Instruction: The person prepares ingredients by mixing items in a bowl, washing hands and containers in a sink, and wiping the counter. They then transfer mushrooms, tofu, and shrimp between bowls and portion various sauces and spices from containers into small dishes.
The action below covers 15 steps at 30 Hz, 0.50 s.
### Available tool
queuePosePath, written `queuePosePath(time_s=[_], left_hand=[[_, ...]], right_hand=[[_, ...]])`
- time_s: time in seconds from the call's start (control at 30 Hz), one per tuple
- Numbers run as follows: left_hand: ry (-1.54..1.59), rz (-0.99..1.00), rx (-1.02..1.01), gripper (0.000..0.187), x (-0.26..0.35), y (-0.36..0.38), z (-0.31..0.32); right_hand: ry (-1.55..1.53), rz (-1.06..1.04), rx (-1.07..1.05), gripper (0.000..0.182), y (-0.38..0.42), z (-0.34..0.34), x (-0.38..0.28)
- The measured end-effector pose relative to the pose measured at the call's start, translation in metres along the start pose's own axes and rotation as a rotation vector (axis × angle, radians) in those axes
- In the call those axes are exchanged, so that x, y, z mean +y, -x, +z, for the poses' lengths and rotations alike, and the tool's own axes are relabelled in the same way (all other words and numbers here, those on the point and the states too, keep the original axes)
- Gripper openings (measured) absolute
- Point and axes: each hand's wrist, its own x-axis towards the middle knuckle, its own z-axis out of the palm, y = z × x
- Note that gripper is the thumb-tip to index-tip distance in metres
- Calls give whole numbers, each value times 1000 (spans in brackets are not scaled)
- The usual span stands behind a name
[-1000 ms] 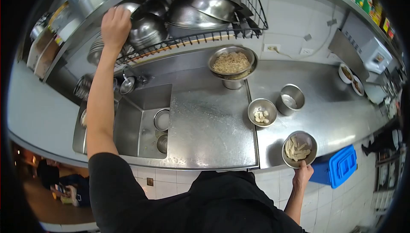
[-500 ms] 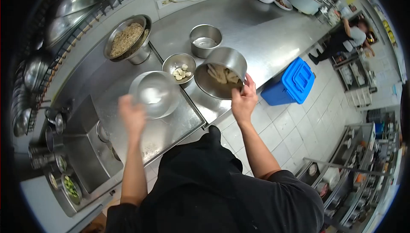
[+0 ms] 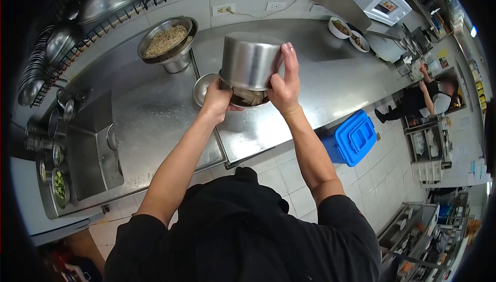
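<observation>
A steel pot (image 3: 252, 57) is tipped nearly upside down above the counter, its base facing up. My right hand (image 3: 285, 88) grips its right side, fingers stretched along the wall and thumb near the rim. Pale strip-like pieces (image 3: 249, 96) show under the pot's mouth, in a steel bowl (image 3: 257, 106) held beneath it. Closed on the left side of that bowl is my left hand (image 3: 218, 100), its fingers partly hidden. A smaller steel bowl (image 3: 202, 89) stands just behind my left hand, mostly covered by it.
A colander of noodles (image 3: 166, 42) sits on a steel pot at the back left. The sink (image 3: 93, 160) lies left, the dish rack (image 3: 111, 24) above. Two food bowls (image 3: 339, 28) stand at the far right. A blue lidded bin (image 3: 356, 137) and another person (image 3: 439, 96) are right.
My left hand has moved right, from the shiny round bowl at the left to beneath the pot. My right hand has raised the pot and turned it over, pieces now below its mouth.
</observation>
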Motion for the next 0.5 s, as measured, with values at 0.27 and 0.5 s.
queuePosePath(time_s=[0.27,0.5], left_hand=[[-179,81,430,40,-41,-40,-63],[-187,-144,519,51,-82,-69,-122]], right_hand=[[-327,1064,317,11,72,5,25],[-536,1841,-533,16,184,-47,26]])
